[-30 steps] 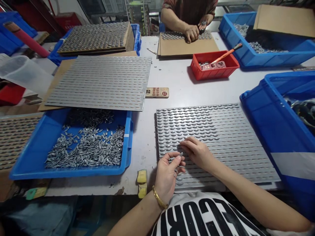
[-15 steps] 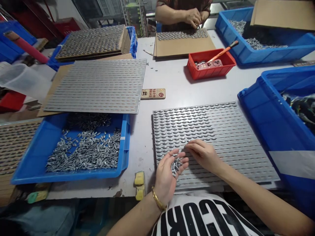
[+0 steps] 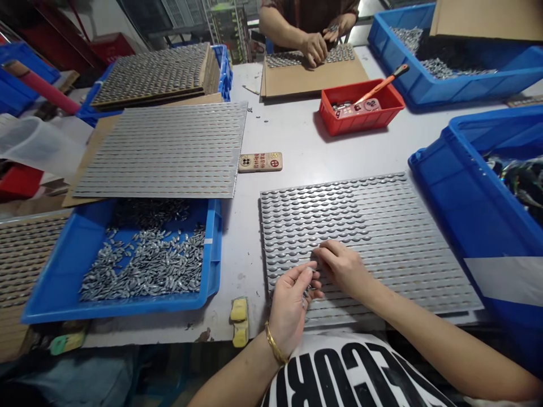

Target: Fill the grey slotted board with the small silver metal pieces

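A grey grooved board (image 3: 407, 254) lies on the table before me, its upper left covered with rows of small silver almond-shaped metal pieces (image 3: 311, 212). Over the board's lower left, my left hand (image 3: 292, 299) is curled around a small heap of loose metal pieces (image 3: 309, 289), its thumb bent over them. My right hand (image 3: 343, 268) rests on the board just beside it, fingertips pinched at the end of a row; whatever is between them is hidden.
At left stands a blue bin (image 3: 139, 268) of loose pieces beneath another grooved board (image 3: 165, 150). A red tray (image 3: 360, 118) holds an orange-handled tool. A blue crate (image 3: 475, 186) borders my board on the right. Across the table, a co-worker's hands (image 3: 316, 48) work over a cardboard-backed board.
My left hand has closed from an open palm, thumb folding over the pieces. My right hand has shifted slightly left. The co-worker's hands have moved apart, one lower on their board.
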`<action>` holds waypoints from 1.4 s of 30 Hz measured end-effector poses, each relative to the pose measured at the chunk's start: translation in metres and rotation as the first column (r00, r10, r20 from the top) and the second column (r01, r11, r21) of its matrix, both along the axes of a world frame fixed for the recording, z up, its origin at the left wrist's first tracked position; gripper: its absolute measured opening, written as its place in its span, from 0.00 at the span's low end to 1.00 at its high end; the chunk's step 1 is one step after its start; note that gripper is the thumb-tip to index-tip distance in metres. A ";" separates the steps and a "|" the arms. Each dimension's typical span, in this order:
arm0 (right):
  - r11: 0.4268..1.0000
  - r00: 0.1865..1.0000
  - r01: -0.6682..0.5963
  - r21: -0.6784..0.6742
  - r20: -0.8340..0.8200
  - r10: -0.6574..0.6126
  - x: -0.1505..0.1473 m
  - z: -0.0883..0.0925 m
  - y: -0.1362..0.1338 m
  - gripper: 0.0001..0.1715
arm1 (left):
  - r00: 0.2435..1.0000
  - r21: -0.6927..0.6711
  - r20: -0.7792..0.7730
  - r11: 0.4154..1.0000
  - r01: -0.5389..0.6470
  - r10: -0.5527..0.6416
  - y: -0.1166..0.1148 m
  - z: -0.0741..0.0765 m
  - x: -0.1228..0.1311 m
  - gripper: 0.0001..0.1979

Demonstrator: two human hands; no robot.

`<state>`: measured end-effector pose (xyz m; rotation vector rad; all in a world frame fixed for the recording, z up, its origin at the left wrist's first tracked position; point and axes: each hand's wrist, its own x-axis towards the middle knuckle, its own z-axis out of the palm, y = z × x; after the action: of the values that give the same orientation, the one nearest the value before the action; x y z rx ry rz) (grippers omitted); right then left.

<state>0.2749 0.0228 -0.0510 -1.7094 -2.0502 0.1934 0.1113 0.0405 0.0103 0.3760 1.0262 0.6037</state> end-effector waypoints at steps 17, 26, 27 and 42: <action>0.983 0.837 -0.178 -0.043 -0.532 0.129 0.013 0.050 -0.016 0.14 | 0.999 0.067 -0.049 0.998 0.010 -0.007 -0.002 -0.001 0.020 0.16; 0.991 0.847 -0.126 -0.032 -0.523 0.091 0.026 0.033 -0.017 0.11 | 0.998 0.011 -0.044 0.999 0.036 -0.036 0.000 0.000 0.027 0.18; 0.994 0.866 -0.112 -0.017 -0.491 0.089 0.029 0.028 -0.015 0.11 | 0.999 -0.016 -0.044 1.000 0.012 -0.012 0.000 0.001 0.026 0.18; 0.993 0.994 -0.104 -0.050 -0.047 0.102 0.037 0.006 -0.003 0.13 | 1.000 -0.113 0.014 0.993 -0.019 0.021 0.002 0.009 0.022 0.15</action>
<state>0.3115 0.0195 -0.0450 -1.6162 -2.1198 0.3176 0.1337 0.0422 0.0190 0.2613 1.0453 0.5627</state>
